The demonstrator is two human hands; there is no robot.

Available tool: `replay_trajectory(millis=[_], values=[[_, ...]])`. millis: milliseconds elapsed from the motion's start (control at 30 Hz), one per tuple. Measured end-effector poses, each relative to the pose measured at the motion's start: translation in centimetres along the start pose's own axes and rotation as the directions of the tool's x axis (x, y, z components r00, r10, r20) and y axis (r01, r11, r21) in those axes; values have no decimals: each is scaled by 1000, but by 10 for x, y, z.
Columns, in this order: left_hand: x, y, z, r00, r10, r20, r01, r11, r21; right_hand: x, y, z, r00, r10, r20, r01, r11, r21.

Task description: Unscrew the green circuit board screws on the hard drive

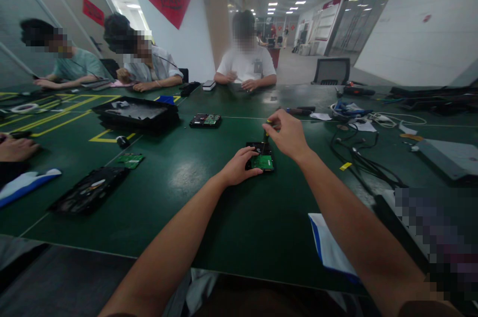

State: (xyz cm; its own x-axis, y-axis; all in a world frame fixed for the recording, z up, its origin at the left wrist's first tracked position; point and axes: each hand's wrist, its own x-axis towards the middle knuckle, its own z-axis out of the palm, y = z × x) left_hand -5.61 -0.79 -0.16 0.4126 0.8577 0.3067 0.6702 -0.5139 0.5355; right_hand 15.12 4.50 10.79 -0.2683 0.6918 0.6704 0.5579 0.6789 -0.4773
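A hard drive (264, 162) with a green circuit board lies on the green table in front of me. My left hand (241, 166) grips its left side, thumb along the near edge and fingers over the top. Above the drive, my right hand (287, 132) pinches the handle of a screwdriver (266, 133). The screwdriver stands roughly upright with its shaft pointing down at the drive; where exactly the tip rests is too small to tell. Farther off to the left lies a second hard drive (205, 120), board side up, with neither hand near it.
A black tray (138, 110), a loose green circuit board (130, 159) and a black casing (91, 188) lie to the left. Black cables (358, 152) and a grey metal box (450, 157) are at right. Several people sit around the table; a person's hand (17, 147) rests at far left.
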Motion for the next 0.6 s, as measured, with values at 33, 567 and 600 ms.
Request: replay_trajectory(millis=[33,567,600], values=[[0,0,0,1000,0,-2,0,1000,-1,0,0,0,1000,-5,4,5,1000,1],[0,2,-2,1000,-10,2,10,1000,-26,0,-3,-2,999,-23,41,23,1000,1],[0,2,-2,1000,-10,1,10,1000,-27,0,-2,-2,999,-28,34,29,1000,-12]])
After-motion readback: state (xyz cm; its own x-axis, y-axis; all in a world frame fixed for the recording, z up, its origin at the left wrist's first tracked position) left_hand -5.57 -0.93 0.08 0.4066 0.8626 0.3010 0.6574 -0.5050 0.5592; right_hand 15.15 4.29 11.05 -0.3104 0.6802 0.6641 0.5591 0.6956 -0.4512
